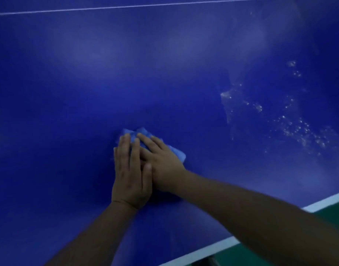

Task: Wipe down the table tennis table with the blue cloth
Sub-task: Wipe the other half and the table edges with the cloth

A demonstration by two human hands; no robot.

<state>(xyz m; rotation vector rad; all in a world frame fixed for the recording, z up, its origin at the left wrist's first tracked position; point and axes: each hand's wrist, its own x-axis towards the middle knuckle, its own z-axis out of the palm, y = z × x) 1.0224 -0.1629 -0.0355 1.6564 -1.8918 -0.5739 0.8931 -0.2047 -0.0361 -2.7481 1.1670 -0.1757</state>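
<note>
Both hands lie flat with straight fingers, left hand (130,169) partly over right hand (162,166), pressing the blue cloth (177,153) onto the surface (88,73); droplets (299,129) glisten off to the right

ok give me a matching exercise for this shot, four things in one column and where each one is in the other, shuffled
Column one
1. blue cloth
2. pale droplets
3. broad white stripe
4. thin white line

Column two
a. across the top of the view
b. scattered on the right part of the table
c. pressed beneath the left hand and right hand
d. along the table's edge, lower right

Pairs: 1-c, 2-b, 3-d, 4-a
</note>
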